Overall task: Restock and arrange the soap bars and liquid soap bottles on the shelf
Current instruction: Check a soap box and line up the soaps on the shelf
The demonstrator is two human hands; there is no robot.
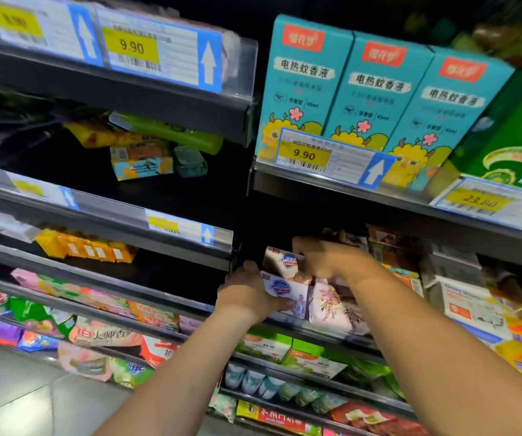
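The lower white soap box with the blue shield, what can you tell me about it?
The lower soap box is a white-and-lilac carton, cardboard by its look, with a blue shield logo on its front. It lies on its long side at the front of the shelf. The left hand grips its left end. A matching box sits just above it, and a floral pack stands close on its right.

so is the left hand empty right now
No, the left hand grips the lower soap box at the shelf front, while the right hand holds the upper soap box.
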